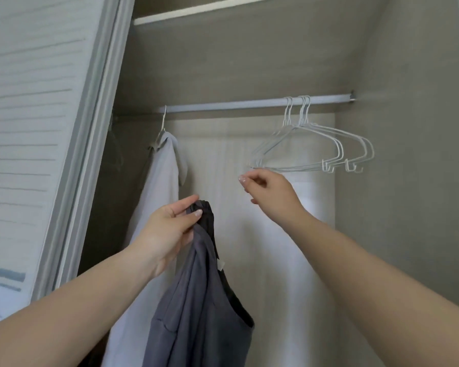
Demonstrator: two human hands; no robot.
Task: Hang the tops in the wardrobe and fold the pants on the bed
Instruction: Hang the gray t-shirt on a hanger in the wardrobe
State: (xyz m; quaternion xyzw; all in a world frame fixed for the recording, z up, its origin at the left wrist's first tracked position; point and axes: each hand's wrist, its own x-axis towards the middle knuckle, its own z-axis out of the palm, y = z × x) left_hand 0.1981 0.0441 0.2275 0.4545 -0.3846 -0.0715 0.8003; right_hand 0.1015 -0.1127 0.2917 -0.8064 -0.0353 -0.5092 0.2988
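Your left hand (pixel 170 229) pinches the dark grey top (pixel 196 300) by its bunched strap, hanging near the wardrobe's middle. Your right hand (pixel 268 189), fingers loosely curled and holding nothing, sits just under the left tips of the empty white hangers (pixel 316 149). Pull one carelessly and its neighbours may snag or slide off the rail (pixel 236 104). Open room lies between the hung pale garment (pixel 162 194) at left and the hangers at right.
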